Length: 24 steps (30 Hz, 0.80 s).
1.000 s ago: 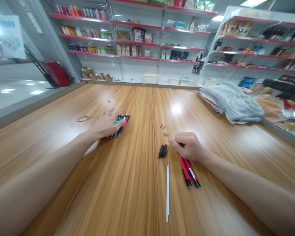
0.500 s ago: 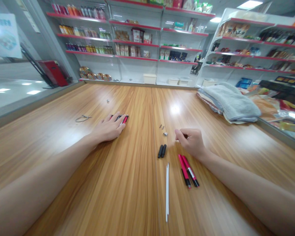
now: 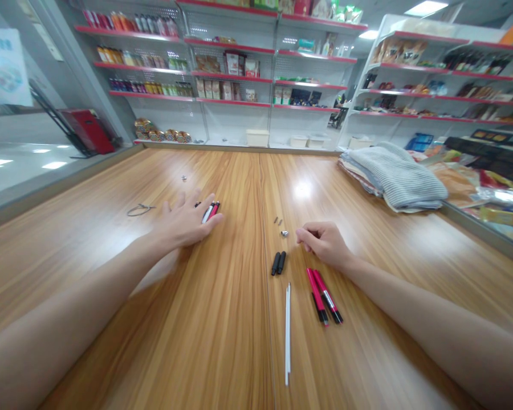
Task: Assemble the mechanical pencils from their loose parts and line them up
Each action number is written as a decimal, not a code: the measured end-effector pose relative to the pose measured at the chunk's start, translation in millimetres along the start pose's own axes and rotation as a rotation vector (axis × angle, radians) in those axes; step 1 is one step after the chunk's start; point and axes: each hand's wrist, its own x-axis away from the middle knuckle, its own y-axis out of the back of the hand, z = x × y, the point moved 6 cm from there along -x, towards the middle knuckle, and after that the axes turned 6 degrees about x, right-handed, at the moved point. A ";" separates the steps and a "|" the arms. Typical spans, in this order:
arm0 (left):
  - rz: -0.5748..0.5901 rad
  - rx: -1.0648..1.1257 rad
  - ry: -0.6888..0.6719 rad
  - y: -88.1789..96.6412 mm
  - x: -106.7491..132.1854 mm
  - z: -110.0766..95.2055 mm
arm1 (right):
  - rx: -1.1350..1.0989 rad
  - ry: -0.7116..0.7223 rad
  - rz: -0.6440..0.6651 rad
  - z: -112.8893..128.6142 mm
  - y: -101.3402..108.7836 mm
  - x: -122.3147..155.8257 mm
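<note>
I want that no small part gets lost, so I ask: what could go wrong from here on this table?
The right hand is close to the metal parts; a careless brush might scatter them. The refills lie loose on the table and could roll if bumped. The left hand is spread over the pens, so a sideways push might disorder them.

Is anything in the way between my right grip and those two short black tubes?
Nothing visible: only bare wooden tabletop separates your right grip from the two short black tubes. The small silver metal pieces lie beyond the tubes, off that path.
</note>
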 end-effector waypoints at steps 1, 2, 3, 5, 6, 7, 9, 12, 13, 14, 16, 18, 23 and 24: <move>-0.038 0.007 -0.057 5.9 5.5 -14.9 | -0.078 -0.036 0.052 -3.7 -1.3 -1.8; -0.057 0.021 -0.132 9.4 12.7 -32.6 | -0.154 -0.072 0.113 -7.2 -2.3 -3.6; -0.059 0.040 -0.229 10.4 21.6 -52.4 | -0.218 -0.105 0.179 -10.0 -2.7 -5.2; -0.059 0.091 -0.414 8.1 42.8 -91.2 | -0.283 -0.165 0.342 -13.5 -2.4 -6.5; -0.055 0.123 -0.487 5.1 53.5 -107.6 | -0.278 -0.192 0.439 -14.5 -2.1 -5.5; -0.042 0.156 -0.532 1.1 62.8 -120.7 | -0.253 -0.215 0.536 -15.1 -1.6 -3.5; -0.030 0.222 -0.577 -5.7 76.3 -137.4 | -0.192 -0.234 0.694 -15.4 -0.1 1.9; -0.024 0.302 -0.578 -10.0 82.5 -142.8 | -0.192 -0.225 0.723 -16.7 1.0 5.9; -0.025 0.326 -0.585 -9.8 82.2 -141.8 | -0.233 -0.218 0.684 -17.7 0.5 5.4; -0.023 0.346 -0.596 -9.6 81.3 -140.3 | -0.299 -0.207 0.637 -18.8 -0.3 4.4; -0.015 0.375 -0.615 -9.9 78.2 -136.2 | -0.497 -0.169 0.522 -20.6 -0.1 0.6; -0.009 0.396 -0.629 -11.5 75.1 -132.0 | -0.706 -0.147 0.408 -23.9 5.1 -3.8; -0.015 0.453 -0.666 -13.5 73.0 -126.8 | -0.514 -0.316 0.676 -27.6 8.7 1.9; -0.010 0.466 -0.678 -13.1 73.7 -127.0 | -0.356 -0.355 0.805 -27.0 7.3 7.5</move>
